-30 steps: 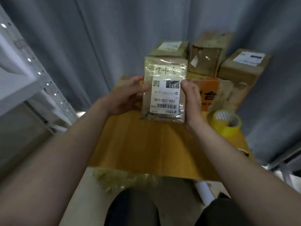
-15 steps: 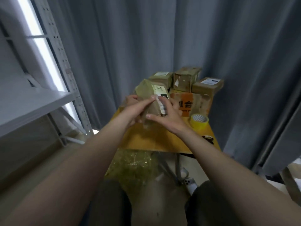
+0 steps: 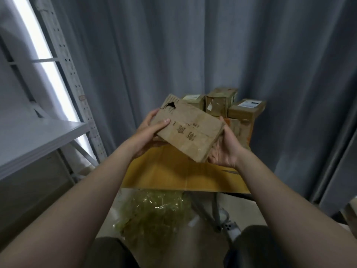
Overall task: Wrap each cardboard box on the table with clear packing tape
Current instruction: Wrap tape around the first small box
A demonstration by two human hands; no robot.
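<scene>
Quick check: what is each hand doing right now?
Left hand: grips the box, thumb on top.
Right hand: holds the box's other end.

The box (image 3: pixel 190 130) above the yellow-orange table (image 3: pixel 170 171) was dull brown with dark printed characters, the curtain (image 3: pixel 193 45) behind that table grey, the crumpled film (image 3: pixel 154 211) beneath it yellowish.

Both bare forearms reach forward from the lower corners and draw together. The left hand (image 3: pixel 149 130) grips the left end of a cardboard box (image 3: pixel 190 132), thumb laid on its top face and fingers beneath. The right hand (image 3: pixel 225 151), palm turned up, cups the box's right end, fingers curled behind it.
</scene>
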